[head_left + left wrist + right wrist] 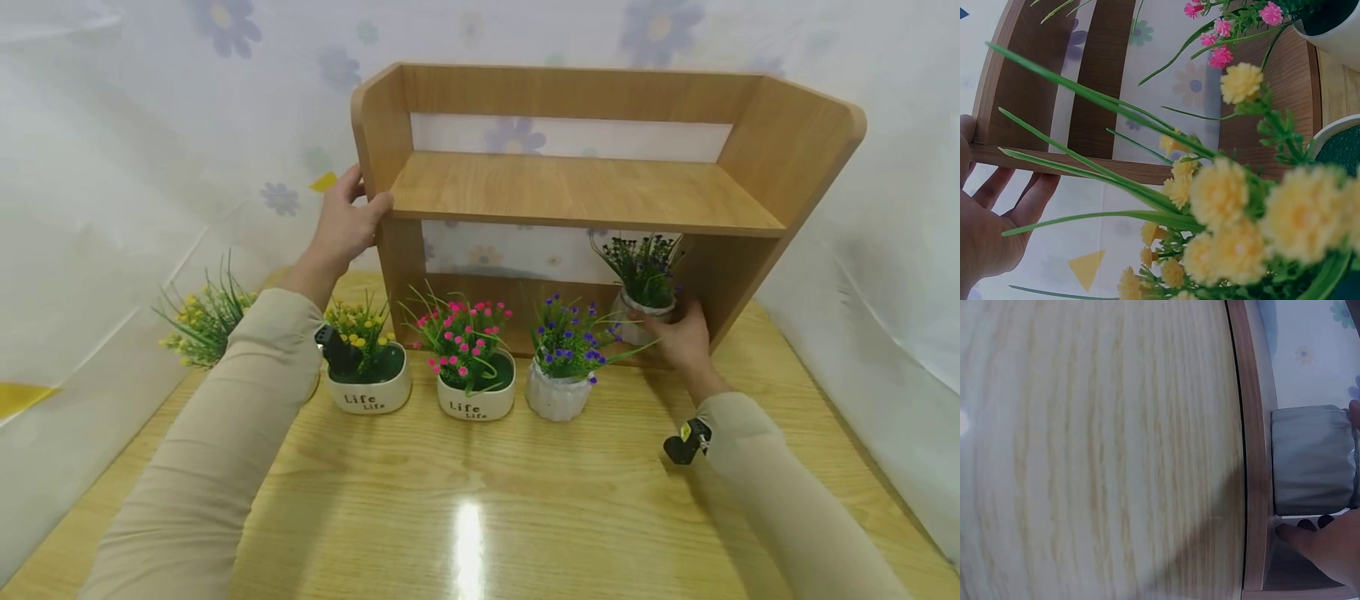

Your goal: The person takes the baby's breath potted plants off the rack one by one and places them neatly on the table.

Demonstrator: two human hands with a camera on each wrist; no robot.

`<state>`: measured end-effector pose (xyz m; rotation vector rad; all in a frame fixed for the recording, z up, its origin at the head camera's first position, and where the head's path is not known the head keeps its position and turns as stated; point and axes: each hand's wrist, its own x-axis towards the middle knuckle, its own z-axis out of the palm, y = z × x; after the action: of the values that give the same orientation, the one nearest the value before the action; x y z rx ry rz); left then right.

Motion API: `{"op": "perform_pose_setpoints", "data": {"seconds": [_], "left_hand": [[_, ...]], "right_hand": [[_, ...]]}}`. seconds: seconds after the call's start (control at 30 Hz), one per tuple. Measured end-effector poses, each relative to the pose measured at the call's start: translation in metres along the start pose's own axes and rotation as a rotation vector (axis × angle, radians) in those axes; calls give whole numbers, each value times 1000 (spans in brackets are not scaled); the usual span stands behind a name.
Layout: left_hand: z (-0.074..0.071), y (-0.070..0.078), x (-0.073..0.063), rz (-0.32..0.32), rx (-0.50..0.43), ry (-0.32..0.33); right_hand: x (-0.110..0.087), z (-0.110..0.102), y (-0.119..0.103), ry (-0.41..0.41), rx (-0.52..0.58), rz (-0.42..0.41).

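My left hand grips the left side panel of a wooden shelf, thumb in front and fingers behind. In the left wrist view the fingers lie along that panel. At the lower right compartment, my right hand holds a dark-purple-flowered potted plant by its whitish pot. The right wrist view shows the pot on the shelf's bottom board, with digits on two sides of it; its flowers are out of that view.
Before the shelf stand a purple-flowered plant, a pink-flowered plant and a yellow-flowered plant. Another yellow-flowered plant is partly behind my left sleeve. All rest on a wood-grain table; a flower-patterned sheet hangs behind.
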<state>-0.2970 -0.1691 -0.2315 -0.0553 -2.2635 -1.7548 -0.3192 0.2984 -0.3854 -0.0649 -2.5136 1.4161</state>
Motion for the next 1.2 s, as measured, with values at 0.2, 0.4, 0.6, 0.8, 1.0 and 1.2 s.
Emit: {"op": "perform_pose_setpoints", "data": {"seconds": [0.2,0.4,0.6,0.8,1.0,1.2], "left_hand": [[-1,1,-1,3,4,1],[-1,3,-2,0,11,1],[1,4,-2,0,3,-6],[2,3,-3,7,-1,-15],[3,4,-3,2,-2,-13],[5,4,-1,-2,-2,-18]], "right_hand": [[3,2,5,16,2,-6],[5,1,5,28,-14,4],[5,1,5,12,6,19],[5,2,5,28,4,22],[4,1,4,37,7,46],[4,-2,5,44,-9,59]]}}
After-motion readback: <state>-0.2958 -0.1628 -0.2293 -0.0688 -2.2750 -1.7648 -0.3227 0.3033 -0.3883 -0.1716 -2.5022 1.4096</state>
